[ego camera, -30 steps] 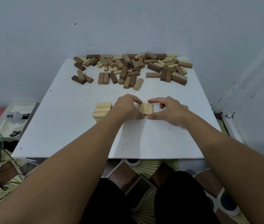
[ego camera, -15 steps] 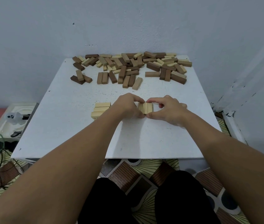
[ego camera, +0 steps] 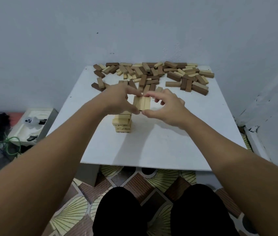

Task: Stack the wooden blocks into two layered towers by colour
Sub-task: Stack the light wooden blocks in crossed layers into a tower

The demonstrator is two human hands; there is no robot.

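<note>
A row of three pale blocks [ego camera: 141, 103], on the surface a moment ago, is now lifted and pinched between the left hand [ego camera: 120, 101] and right hand [ego camera: 166, 106], just above and right of the pale tower [ego camera: 122, 123]. It likely becomes the next layer; the mixed pile [ego camera: 151, 74] waits behind on the white surface [ego camera: 168, 147].

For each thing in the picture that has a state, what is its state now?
set of three pale blocks: pinched side by side between both hands, lifted above the tower
left hand: grips the set
right hand: grips the set
pale tower: upright, several layers
loose blocks: scattered, unstacked
</note>
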